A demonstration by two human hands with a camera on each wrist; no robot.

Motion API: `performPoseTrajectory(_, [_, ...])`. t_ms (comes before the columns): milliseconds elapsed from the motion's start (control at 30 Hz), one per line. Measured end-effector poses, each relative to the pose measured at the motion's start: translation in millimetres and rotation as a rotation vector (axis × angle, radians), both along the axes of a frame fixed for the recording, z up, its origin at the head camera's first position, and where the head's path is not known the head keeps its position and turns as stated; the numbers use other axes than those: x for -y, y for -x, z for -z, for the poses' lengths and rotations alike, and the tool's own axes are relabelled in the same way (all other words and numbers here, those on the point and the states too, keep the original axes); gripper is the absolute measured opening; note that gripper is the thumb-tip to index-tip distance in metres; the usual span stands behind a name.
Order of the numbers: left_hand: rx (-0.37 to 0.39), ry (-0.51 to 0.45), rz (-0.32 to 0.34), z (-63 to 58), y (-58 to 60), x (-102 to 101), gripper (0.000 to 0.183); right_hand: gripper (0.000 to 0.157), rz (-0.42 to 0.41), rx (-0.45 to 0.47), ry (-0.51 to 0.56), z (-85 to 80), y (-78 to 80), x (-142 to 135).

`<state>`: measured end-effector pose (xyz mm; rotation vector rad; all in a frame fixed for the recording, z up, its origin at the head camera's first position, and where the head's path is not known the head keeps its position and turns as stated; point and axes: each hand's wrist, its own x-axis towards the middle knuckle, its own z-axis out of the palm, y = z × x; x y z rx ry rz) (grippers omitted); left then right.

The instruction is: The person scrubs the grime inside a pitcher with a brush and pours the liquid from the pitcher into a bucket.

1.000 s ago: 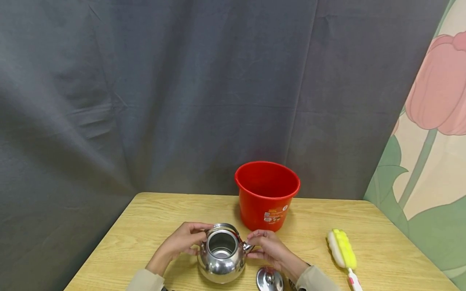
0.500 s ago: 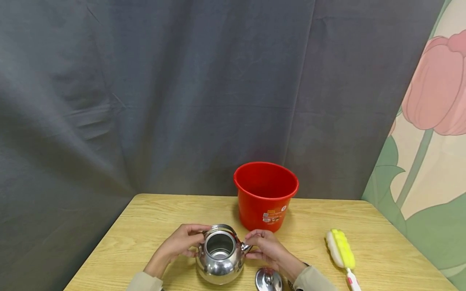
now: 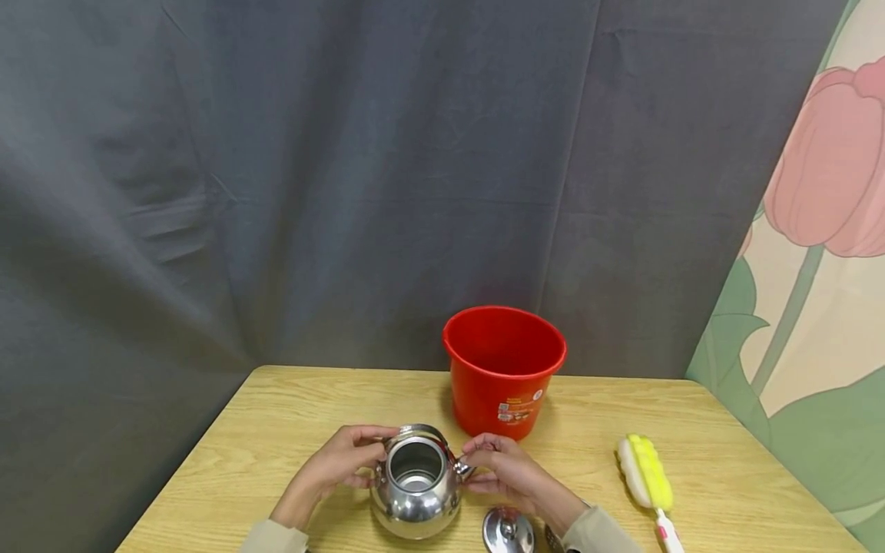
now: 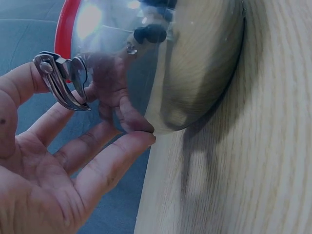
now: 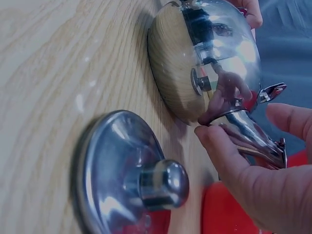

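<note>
A shiny steel teapot [image 3: 415,511] stands lidless on the table, its round mouth facing up. My left hand [image 3: 339,463] holds its left side, fingers around the handle's end [image 4: 63,83]; in the left wrist view a fingertip touches the polished belly. At the other side my right hand [image 3: 508,472] grips the spout [image 5: 253,139], with one fingertip against the body beneath it. The steel lid [image 5: 117,151], with its knob up, lies on the table near my right wrist. My right palm is hidden in the head view.
A red bucket [image 3: 501,403] stands behind the teapot on the wooden table [image 3: 311,399]. To the right lies a yellow and white sponge brush [image 3: 646,472]. A small dark metal piece [image 3: 553,540] is partly hidden under my right forearm. Grey cloth [image 3: 387,184] hangs behind.
Both hands keep their places on the teapot. The whole head view has shifted very slightly; the bucket, lid and brush stay where they were on the table.
</note>
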<state>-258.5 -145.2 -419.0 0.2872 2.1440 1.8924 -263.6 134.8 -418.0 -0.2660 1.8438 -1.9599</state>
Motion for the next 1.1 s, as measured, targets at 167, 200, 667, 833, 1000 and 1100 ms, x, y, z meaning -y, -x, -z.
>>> performPoseTrajectory(167, [-0.009,-0.002,-0.007,1.7,0.4,1,0.048,0.030,-0.015,-0.057,-0.058,-2.8,1.8,-5])
performPoseTrajectory(200, [-0.012,-0.001,-0.007,1.7,0.2,1,0.047,0.031,-0.010,-0.069,-0.069,-3.6,2.3,-6])
performPoseTrajectory(667, [-0.115,0.013,-0.072,6.7,-8.1,-5,0.043,0.038,0.135,-0.237,-0.299,-25.6,-12.6,-43])
performPoseTrajectory(833, [-0.150,0.003,-0.113,8.8,-8.6,-8,0.043,0.037,0.198,-0.281,-0.355,-32.5,-22.7,-59])
performPoseTrajectory(1000, [-0.166,-0.016,-0.139,11.4,-7.2,-11,0.043,0.033,0.248,-0.290,-0.359,-34.0,-32.5,-72])
performPoseTrajectory(1100, [-0.151,-0.040,-0.155,14.3,-6.6,-12,0.045,0.032,0.285,-0.264,-0.369,-32.2,-36.8,-79])
